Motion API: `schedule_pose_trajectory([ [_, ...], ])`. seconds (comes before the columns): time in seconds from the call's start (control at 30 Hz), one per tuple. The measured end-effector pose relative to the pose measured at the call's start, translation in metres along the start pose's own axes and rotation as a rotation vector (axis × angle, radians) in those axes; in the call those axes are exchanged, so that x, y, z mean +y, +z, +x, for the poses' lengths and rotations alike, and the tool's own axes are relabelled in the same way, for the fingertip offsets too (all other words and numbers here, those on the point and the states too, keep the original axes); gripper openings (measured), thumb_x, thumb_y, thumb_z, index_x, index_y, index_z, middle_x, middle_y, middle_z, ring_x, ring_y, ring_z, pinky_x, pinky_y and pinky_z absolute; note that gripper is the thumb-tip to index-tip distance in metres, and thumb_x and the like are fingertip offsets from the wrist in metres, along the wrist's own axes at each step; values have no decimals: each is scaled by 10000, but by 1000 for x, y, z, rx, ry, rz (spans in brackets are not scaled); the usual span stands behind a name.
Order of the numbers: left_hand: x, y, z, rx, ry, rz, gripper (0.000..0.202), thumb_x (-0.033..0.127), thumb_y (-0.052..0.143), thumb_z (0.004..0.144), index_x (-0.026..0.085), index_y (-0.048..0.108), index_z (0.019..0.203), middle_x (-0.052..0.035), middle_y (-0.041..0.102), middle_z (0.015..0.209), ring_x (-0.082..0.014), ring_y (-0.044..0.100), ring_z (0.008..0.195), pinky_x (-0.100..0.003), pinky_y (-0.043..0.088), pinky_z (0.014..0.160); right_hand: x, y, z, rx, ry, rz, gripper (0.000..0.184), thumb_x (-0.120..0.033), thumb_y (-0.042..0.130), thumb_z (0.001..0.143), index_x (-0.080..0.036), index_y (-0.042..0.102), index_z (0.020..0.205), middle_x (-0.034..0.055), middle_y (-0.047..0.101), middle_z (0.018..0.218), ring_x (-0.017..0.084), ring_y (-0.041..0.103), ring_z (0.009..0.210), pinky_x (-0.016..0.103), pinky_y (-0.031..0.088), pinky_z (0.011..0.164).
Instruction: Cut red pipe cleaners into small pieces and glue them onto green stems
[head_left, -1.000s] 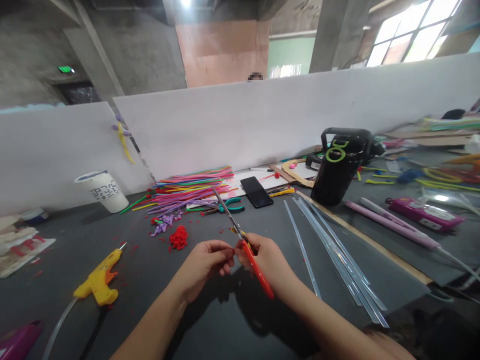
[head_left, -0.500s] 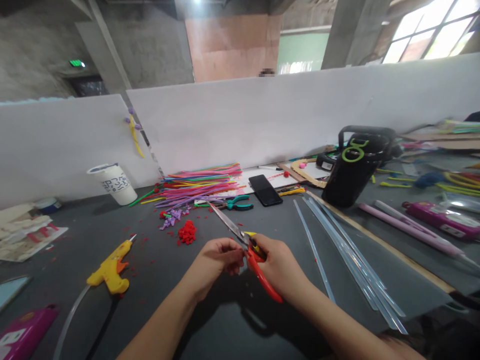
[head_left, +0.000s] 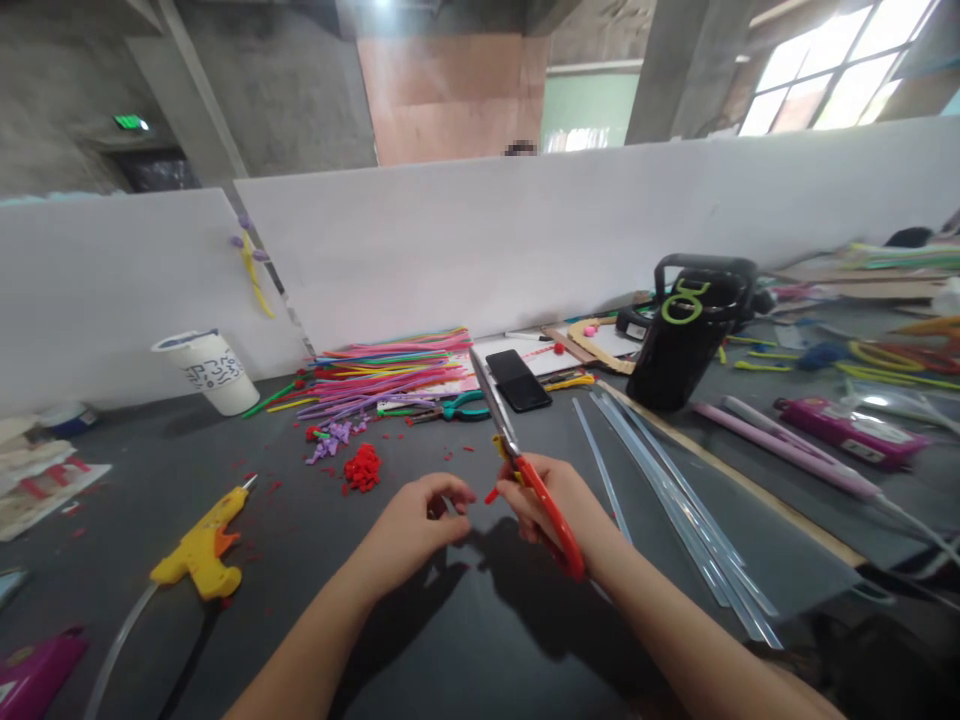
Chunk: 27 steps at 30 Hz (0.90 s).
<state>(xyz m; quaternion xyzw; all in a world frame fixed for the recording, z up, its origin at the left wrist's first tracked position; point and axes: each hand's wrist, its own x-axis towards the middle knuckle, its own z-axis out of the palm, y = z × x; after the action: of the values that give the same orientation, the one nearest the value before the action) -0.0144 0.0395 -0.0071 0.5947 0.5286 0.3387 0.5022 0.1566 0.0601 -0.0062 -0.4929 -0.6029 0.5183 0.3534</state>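
Note:
My right hand [head_left: 551, 505] is wrapped round a pair of scissors [head_left: 551, 515] with orange-red handles and some yellow near the pivot. The blades look closed and point up and away. A small red piece [head_left: 492, 495] sticks out at this hand's fingertips. To its left, my left hand [head_left: 424, 520] hovers over the table, fingers curled and thumb apart, with nothing visible in it. Beyond the hands lie a heap of small red pieces [head_left: 363, 468] and a cluster of small purple pieces [head_left: 337, 438].
A yellow glue gun [head_left: 201, 548] lies at left, near a white cup [head_left: 217, 375]. Behind are colourful pipe cleaners [head_left: 390, 370], teal-handled pliers [head_left: 465, 405] and a phone [head_left: 517, 380]. Clear glue sticks [head_left: 667, 490], a black bottle [head_left: 690, 340] and a pink hair straightener [head_left: 787, 450] are at right.
My hands have moved apart. The scissors have swung more upright in my right hand, and a small red piece now shows at its fingertips. The view has shifted slightly.

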Motion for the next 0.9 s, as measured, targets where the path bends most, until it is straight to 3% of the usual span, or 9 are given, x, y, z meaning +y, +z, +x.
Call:
schedule_pose_trajectory([
  [0.17,5,10,-3,-49,-66,-186,317,422,524,757,129,600,663,32,472,534,-71,369,451,-202,242,439,5,10,-3,-81,3,24,21,-193,494,642,-178,505,631,-78,482,458,47,402,304,140,306,299],
  [0.33,5,14,-5,-111,-76,-234,217,322,538,750,147,541,621,44,468,523,-57,350,425,-189,240,428,1,12,-6,-79,-6,65,49,-219,495,659,-184,479,629,-91,439,388,61,409,305,149,314,314],
  [0.53,-2,14,-5,-112,-18,67,283,294,517,751,155,517,504,57,406,448,-75,341,424,-206,241,433,-7,-2,-6,10,-5,128,134,-296,460,706,-193,450,622,-95,379,307,82,394,289,189,355,350],
  [0.67,1,14,-4,-55,-2,54,68,210,620,656,150,607,683,33,531,590,-76,403,476,-201,298,479,-7,-6,-8,-56,23,93,75,-250,488,655,-191,461,619,-109,374,317,66,379,285,170,337,340],
  [0.73,5,13,-5,-17,-15,-23,113,231,627,662,152,619,743,30,541,626,-72,408,487,-194,301,479,-6,-4,-9,-97,44,60,46,-221,501,632,-187,474,615,-110,381,340,59,381,291,152,306,317],
  [0.9,11,14,-7,-34,-103,-160,166,293,647,658,132,624,686,24,544,553,-62,389,436,-184,245,416,-2,2,-10,-124,50,-16,39,-199,506,638,-185,484,609,-103,403,398,55,400,307,141,295,298],
])
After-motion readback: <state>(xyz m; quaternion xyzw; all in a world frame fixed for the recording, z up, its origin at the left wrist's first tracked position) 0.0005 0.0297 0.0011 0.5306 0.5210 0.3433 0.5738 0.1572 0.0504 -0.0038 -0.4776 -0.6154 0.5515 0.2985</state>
